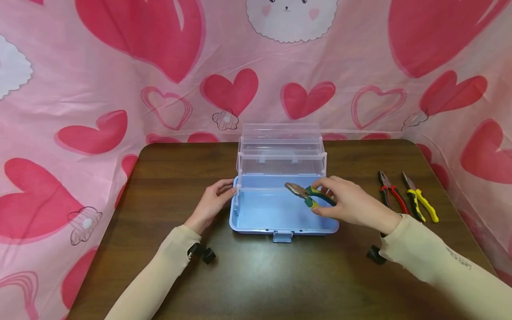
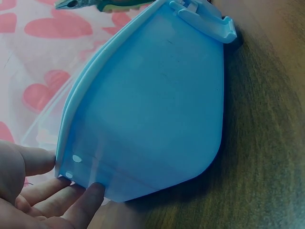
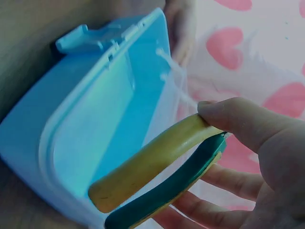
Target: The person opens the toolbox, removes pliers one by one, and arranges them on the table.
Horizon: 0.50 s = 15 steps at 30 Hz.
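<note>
A light blue toolbox (image 1: 266, 209) stands on the table with its clear tiered trays (image 1: 282, 155) folded up and back. My left hand (image 1: 212, 202) grips the box's left rear corner; in the left wrist view the thumb lies at the rim and the fingers (image 2: 83, 205) touch the side wall. Above the box's right part, my right hand (image 1: 346, 202) holds combination pliers (image 1: 298, 190) with green and yellow handles, their metal head pointing left. In the right wrist view the thumb and fingers hold the handles (image 3: 147, 162) near the pivot end, which the hand partly hides.
Two more pliers lie on the table (image 1: 168, 186) at the right, one with red and black handles (image 1: 394, 195), the other with yellow and black handles (image 1: 420, 198). A pink heart-patterned cloth (image 1: 168, 44) hangs behind the table. A latch (image 1: 282, 237) sticks out at the toolbox's front.
</note>
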Motion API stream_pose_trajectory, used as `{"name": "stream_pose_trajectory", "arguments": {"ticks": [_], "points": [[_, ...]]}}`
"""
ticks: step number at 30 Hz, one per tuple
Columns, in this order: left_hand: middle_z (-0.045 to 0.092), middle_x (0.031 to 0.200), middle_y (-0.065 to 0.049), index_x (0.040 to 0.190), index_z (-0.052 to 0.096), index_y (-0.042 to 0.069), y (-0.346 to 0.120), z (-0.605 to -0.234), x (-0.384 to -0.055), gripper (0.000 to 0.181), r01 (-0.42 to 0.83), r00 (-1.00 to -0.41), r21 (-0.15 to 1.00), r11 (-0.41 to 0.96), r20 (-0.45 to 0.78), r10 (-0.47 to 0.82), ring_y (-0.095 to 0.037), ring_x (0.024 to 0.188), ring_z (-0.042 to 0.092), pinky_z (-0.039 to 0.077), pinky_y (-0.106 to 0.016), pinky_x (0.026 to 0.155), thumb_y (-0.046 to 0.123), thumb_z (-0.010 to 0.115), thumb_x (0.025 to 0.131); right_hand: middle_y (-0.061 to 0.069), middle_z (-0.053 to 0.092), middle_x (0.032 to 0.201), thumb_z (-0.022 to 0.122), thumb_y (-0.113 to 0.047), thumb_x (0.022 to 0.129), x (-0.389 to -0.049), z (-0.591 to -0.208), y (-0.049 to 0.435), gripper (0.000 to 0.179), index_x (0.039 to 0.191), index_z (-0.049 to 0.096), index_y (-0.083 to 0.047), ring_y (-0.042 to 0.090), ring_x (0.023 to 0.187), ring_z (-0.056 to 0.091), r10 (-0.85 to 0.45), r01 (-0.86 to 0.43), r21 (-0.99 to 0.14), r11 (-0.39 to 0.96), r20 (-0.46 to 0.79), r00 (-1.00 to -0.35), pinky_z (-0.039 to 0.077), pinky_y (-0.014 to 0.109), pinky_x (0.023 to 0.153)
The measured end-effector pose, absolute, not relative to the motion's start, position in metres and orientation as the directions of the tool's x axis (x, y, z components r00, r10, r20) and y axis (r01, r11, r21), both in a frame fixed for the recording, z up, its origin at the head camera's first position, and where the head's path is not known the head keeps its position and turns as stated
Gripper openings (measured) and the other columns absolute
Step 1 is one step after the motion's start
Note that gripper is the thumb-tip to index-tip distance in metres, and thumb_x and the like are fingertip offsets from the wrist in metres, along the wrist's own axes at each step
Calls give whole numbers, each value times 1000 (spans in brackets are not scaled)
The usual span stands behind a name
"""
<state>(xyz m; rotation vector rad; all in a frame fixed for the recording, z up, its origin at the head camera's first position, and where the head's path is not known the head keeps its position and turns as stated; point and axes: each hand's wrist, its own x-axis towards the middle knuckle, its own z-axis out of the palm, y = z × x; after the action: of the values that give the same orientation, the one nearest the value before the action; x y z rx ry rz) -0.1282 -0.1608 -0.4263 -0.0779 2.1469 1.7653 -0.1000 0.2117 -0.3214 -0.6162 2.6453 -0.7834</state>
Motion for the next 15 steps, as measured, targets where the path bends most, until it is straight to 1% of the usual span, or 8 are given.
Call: {"name": "stream_pose_trajectory", "arguments": {"ticks": [6, 10, 15], "points": [[63, 143, -17, 144, 57, 6, -161, -427, -128, 44, -269, -934, 941, 205, -307, 183, -33, 128, 63, 50, -46, 109, 22, 65, 105, 9, 67, 108, 86, -34, 87, -99, -319, 244, 54, 127, 62, -6, 26, 96, 62, -392, -243, -540, 806, -179, -902, 59, 40, 76], [63, 142, -17, 144, 58, 6, -161, -428, -128, 43, -269, -934, 942, 202, -307, 184, -32, 128, 63, 50, -45, 109, 22, 65, 105, 12, 68, 108, 83, -38, 89, -99, -323, 266, 57, 128, 59, -4, 28, 95, 62, -319, -173, -511, 842, -213, -924, 60, 45, 75], [63, 142, -19, 144, 57, 4, -161, -429, -129, 43, -266, -936, 945, 192, -301, 184, -33, 128, 62, 50, -45, 109, 20, 64, 105, 18, 67, 110, 80, -41, 92, -103, -333, 291, 61, 129, 55, 1, 31, 93, 63, -257, -120, -485, 866, -227, -939, 60, 52, 78]]}}
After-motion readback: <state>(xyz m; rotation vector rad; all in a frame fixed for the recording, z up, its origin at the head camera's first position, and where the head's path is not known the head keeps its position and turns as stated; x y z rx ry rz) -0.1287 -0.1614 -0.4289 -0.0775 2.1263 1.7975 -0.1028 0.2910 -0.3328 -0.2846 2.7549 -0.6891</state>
